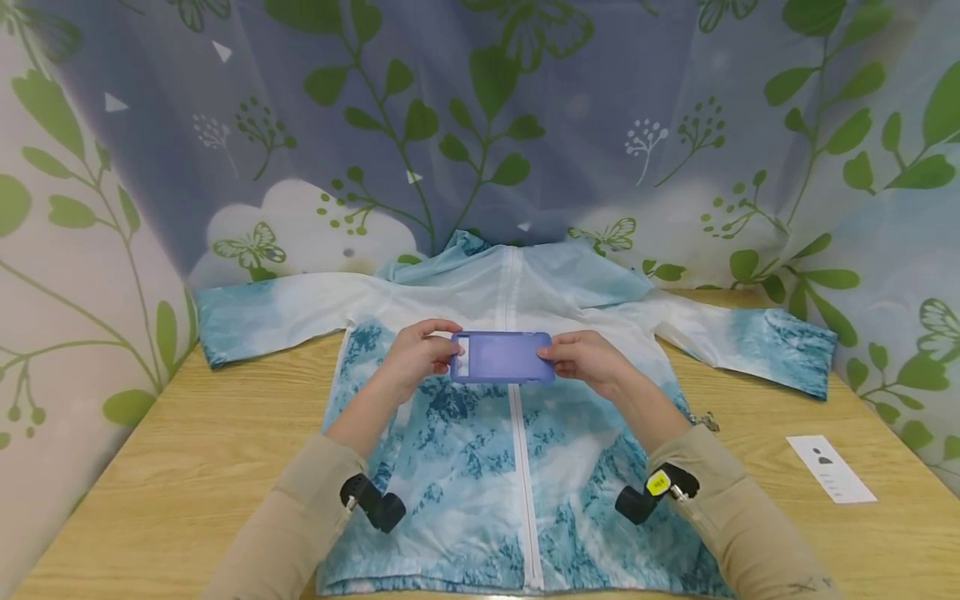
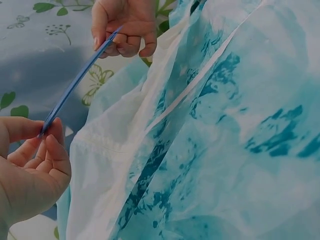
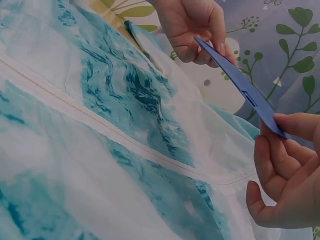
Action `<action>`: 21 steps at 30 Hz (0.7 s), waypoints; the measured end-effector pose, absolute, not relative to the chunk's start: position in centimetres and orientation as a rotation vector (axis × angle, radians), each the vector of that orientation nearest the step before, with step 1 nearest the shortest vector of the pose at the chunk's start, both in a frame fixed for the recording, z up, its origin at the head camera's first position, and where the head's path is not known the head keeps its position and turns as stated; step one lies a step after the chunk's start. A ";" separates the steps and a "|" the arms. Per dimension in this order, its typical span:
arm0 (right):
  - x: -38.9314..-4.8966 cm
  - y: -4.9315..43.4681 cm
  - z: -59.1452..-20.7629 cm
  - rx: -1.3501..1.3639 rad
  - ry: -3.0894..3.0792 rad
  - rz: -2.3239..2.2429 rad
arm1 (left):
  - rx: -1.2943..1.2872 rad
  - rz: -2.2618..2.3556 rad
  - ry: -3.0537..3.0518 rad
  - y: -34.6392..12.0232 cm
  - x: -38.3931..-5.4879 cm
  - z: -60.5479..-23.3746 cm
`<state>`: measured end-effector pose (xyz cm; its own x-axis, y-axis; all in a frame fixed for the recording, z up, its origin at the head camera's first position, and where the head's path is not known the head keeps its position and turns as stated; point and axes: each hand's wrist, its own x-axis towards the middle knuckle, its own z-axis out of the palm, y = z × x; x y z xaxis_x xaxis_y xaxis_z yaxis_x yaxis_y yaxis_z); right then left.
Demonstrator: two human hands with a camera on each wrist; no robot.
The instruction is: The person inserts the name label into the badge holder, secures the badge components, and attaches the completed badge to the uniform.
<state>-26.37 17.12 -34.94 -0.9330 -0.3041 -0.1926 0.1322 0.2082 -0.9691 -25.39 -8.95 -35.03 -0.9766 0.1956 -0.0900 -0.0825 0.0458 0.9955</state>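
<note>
A thin blue-purple card holder with a see-through window is held level above the chest of a spread jacket. My left hand pinches one end between thumb and fingers. At the other end, my right hand pinches it the same way. Edge-on in the left wrist view, the card holder looks slim and slightly bowed; in the right wrist view a small slot shows in the card holder. Beneath lies the white and teal hooded jacket, front up, sleeves stretched to both sides, its white zip running down the middle.
A white card with a printed person icon lies on the wooden table at the right. A small metallic item pokes out beside the jacket's right edge. Leaf-patterned curtains close off the back and both sides.
</note>
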 end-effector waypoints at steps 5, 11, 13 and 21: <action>-26.3 17.2 -34.8 -0.169 2.126 -1.798 | 0.123 2.053 2.096 -9.1 -25.3 -35.0; -26.2 17.3 -34.9 -0.184 2.118 -1.793 | 0.127 2.051 2.088 -9.1 -25.2 -34.8; -26.3 17.3 -34.9 -0.178 2.119 -1.795 | 0.134 2.051 2.096 -9.1 -25.2 -34.8; -26.2 17.3 -34.6 -0.127 2.134 -1.784 | 0.153 2.045 2.111 -9.2 -25.4 -34.6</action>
<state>-26.22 17.29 -34.65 -0.9329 -0.2917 -0.2114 0.1561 0.2013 -0.9670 -25.37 -9.17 -34.65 -0.9751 0.2107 -0.0693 -0.0626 0.0384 0.9973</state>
